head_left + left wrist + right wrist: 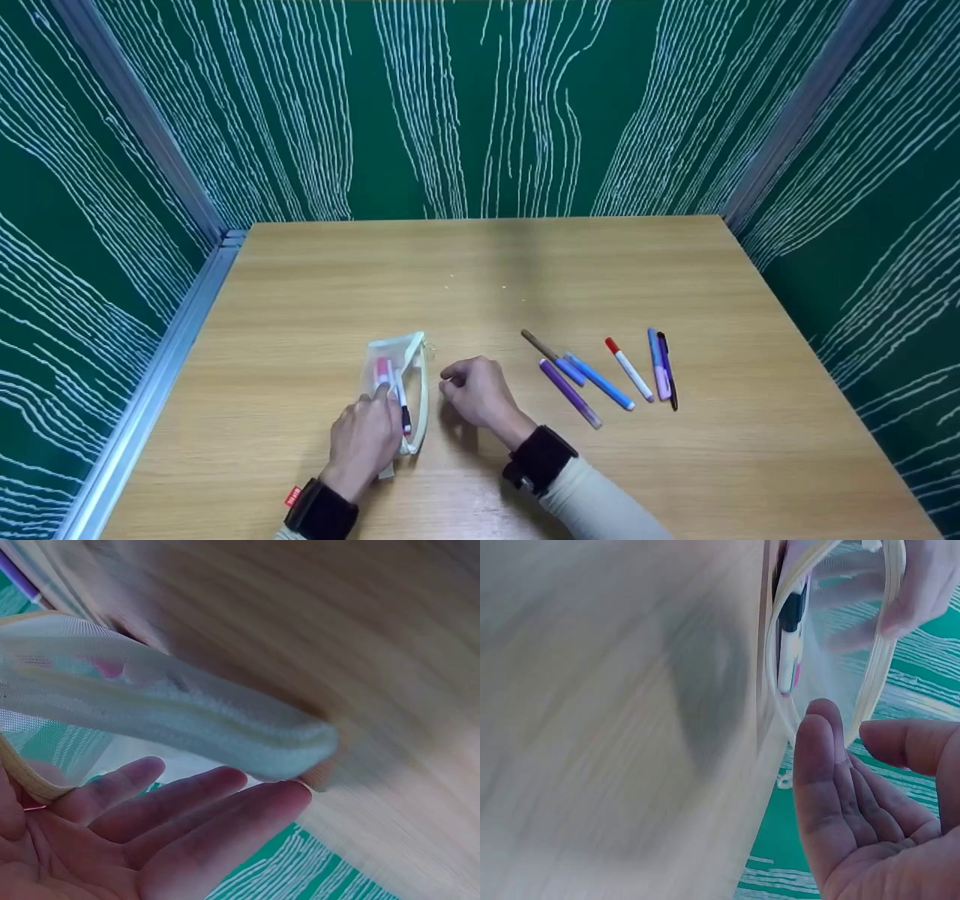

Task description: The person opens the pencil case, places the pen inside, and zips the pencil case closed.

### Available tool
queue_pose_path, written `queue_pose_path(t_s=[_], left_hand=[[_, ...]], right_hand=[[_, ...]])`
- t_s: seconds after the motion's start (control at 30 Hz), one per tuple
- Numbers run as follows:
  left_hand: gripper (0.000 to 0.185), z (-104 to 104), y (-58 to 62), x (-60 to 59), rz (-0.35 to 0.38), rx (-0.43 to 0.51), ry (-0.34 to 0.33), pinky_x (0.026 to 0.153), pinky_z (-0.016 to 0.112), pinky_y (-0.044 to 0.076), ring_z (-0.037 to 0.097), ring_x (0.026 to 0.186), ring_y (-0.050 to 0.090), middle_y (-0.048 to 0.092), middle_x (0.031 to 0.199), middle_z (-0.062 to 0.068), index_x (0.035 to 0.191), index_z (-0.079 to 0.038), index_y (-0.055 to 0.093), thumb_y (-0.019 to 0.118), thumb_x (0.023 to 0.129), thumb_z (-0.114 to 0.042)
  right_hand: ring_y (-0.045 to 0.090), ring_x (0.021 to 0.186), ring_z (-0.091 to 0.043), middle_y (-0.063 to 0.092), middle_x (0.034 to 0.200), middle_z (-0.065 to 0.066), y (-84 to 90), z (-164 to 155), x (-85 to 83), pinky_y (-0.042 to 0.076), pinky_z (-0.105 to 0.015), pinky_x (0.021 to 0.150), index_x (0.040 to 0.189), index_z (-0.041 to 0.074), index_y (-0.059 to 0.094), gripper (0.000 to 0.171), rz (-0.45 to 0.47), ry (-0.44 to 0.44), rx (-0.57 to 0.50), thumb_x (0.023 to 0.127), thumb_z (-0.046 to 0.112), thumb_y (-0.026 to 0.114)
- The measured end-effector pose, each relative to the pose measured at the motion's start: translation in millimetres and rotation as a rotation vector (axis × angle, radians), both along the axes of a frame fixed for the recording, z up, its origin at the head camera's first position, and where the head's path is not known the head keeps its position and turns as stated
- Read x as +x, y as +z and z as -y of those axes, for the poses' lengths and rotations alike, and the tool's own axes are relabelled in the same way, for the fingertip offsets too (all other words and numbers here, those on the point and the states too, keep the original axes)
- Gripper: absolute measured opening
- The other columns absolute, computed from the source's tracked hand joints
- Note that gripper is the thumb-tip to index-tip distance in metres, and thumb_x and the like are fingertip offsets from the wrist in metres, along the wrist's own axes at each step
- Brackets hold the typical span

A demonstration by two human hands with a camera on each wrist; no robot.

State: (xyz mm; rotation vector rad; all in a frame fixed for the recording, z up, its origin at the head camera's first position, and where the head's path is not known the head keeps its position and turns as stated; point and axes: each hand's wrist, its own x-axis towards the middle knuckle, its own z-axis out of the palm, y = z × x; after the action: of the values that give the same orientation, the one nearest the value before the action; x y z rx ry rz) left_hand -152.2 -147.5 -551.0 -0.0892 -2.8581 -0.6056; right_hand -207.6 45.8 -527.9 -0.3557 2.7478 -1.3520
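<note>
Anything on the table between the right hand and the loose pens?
Nothing visible. In the head view, bare wooden table separates the right hand from the nearest loose pen, the purple marker. The left hand holds the translucent mesh pencil pouch on the opposite side.

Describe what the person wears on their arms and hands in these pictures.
Both hands are bare, with no gloves or rings in view. The left hand has a black wrist band carrying a small red tag. The right hand has a matching black wrist band, and behind it a cream long sleeve covers the forearm.
</note>
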Motion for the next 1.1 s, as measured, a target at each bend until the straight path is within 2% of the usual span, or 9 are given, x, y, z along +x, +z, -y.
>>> queue_pose_path(t_s=[0.13,0.47,0.7,0.93,1.1], left_hand=[[0.03,0.5,1.9,-0.8,0.029,0.032,-0.002,0.049,0.042,0.048,0.024,0.056,0.053,0.054,0.071,0.009,0.115,0.001,0.065,0.046,0.104,-0.02],[0.025,3.6,3.4,-3.0,0.04,0.075,-0.01,0.048,0.042,0.046,0.026,0.056,0.055,0.055,0.071,0.008,0.107,-0.004,0.063,0.044,0.105,-0.02],[0.025,4.9,2.1,-3.7,0.017,0.08,-0.009,0.048,0.044,0.047,0.027,0.055,0.057,0.059,0.071,0.01,0.106,-0.003,0.065,0.045,0.105,-0.019],[0.024,5.6,1.0,-4.3,0.024,0.09,-0.007,0.048,0.043,0.047,0.025,0.054,0.055,0.058,0.07,0.009,0.104,-0.003,0.065,0.046,0.104,-0.019],[0.024,5.9,0.6,-4.4,0.034,0.096,-0.007,0.049,0.042,0.047,0.023,0.053,0.053,0.056,0.069,0.008,0.102,-0.004,0.064,0.046,0.105,-0.019]], right_hand=[[0.068,0.076,-0.013,0.076,0.086,-0.002,1.1,-10.0,-2.4,0.058,-0.032,0.075,0.101,0.003,0.079,0.015,0.008,-0.032,0.008,0.088,0.01,0.076],[0.07,0.074,-0.013,0.075,0.085,-0.003,1.6,-35.7,-8.2,0.058,-0.033,0.074,0.103,0.004,0.079,0.017,0.007,-0.114,0.063,0.089,0.013,0.076],[0.067,0.056,-0.01,0.075,0.083,-0.007,3.0,-61.6,-12.5,0.059,-0.031,0.068,0.109,-0.002,0.076,0.022,-0.02,-0.175,0.076,0.089,0.009,0.074],[0.07,0.07,-0.019,0.076,0.087,-0.011,6.5,-87.8,-13.9,0.058,-0.037,0.066,0.104,-0.001,0.078,0.021,-0.077,-0.227,0.194,0.087,0.01,0.074],[0.07,0.07,-0.025,0.076,0.086,-0.011,9.9,-102.0,-11.3,0.056,-0.042,0.063,0.095,0.003,0.08,0.015,-0.146,-0.247,0.33,0.082,0.011,0.075]])
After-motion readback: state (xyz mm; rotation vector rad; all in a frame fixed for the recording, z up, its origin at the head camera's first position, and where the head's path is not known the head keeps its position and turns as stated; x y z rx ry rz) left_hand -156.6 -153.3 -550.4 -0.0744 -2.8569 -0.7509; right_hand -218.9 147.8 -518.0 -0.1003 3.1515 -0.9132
